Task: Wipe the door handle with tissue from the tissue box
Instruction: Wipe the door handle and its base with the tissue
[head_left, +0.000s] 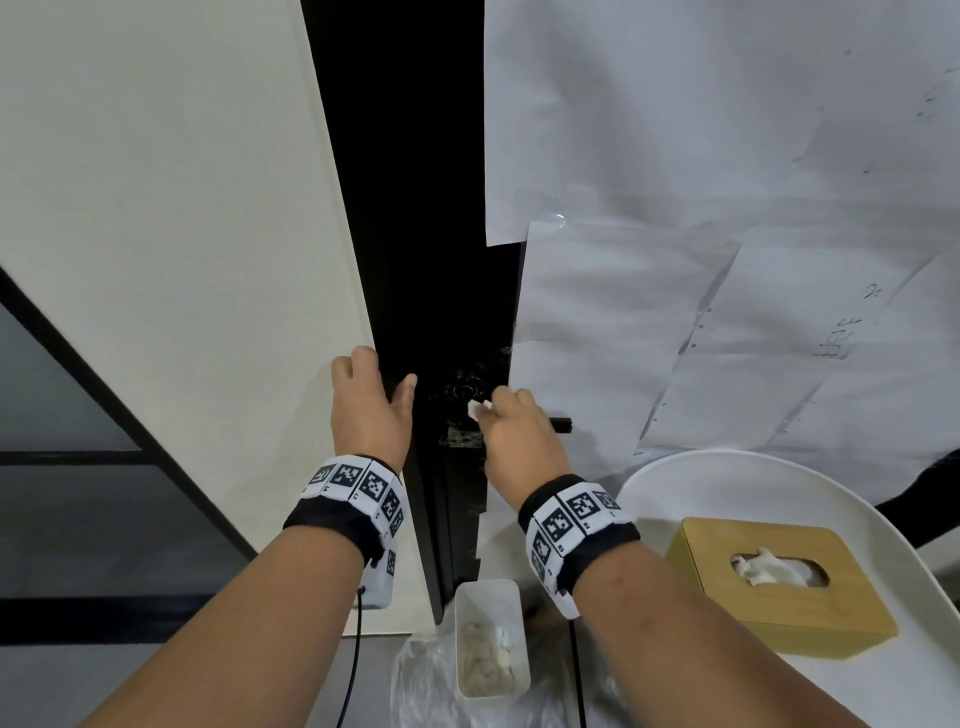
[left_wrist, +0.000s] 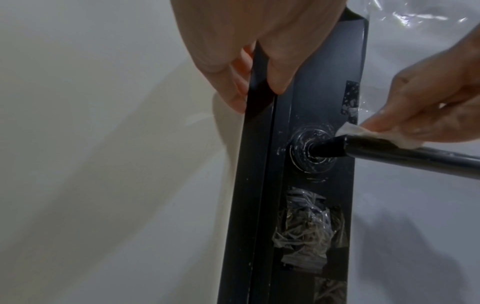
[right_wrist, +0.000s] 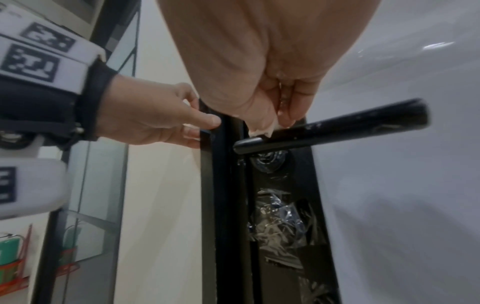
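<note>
The wiping looks to be under way rather than finished: the person's right hand (head_left: 511, 431) pinches a small wad of white tissue (left_wrist: 349, 131) between curled fingers (right_wrist: 291, 115) and presses it on top of the black cylindrical metal door handle (right_wrist: 337, 125), at the end near the round base plate. Most of the bar, running right toward its free tip, appears not yet covered, so strokes along its length probably remain (the underside too). The left hand (head_left: 369, 405) grips the black door edge (left_wrist: 259, 144) with thumb in front and fingers behind, steadying it. The wood-topped tissue box (head_left: 779, 587) sits on the white round worktop (head_left: 883, 519) at near right, another tissue poking out.
</note>
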